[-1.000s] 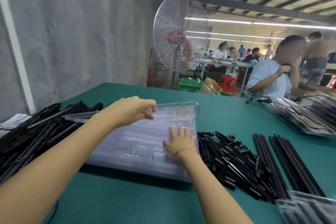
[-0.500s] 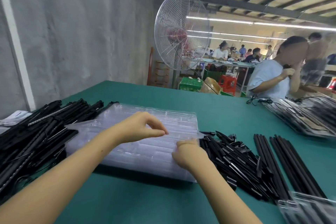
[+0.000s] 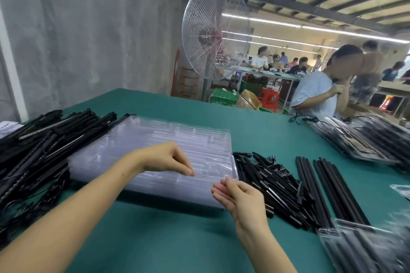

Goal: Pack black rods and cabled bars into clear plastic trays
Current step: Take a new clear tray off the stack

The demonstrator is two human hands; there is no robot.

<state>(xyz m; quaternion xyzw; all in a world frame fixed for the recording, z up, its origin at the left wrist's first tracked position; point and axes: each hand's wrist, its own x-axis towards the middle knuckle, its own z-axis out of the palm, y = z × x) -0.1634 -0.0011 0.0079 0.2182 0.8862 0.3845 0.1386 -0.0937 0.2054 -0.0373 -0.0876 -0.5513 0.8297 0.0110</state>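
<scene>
A stack of clear plastic trays (image 3: 177,137) lies in the middle of the green table (image 3: 255,128). My left hand (image 3: 166,157) hovers over its near side, thumb and fingertips pinching the top tray's near edge. Beside the stack's near right corner is my right hand (image 3: 239,199), fingers loosely bent and holding nothing. A heap of black cabled bars (image 3: 44,146) borders the stack on the left. Short black rods (image 3: 273,182) are piled just right of it, with long black rods (image 3: 328,188) in neat rows beyond them.
Filled trays (image 3: 366,137) are stacked at the back right, and another filled tray (image 3: 359,248) sits at the near right edge. A large standing fan (image 3: 215,37) is behind the table. A person (image 3: 317,93) stands at the far right side.
The tray my left hand held raised by its far edge now lies flat on the stack. My left hand came back to the near edge. My right hand lifted off the stack and drew back.
</scene>
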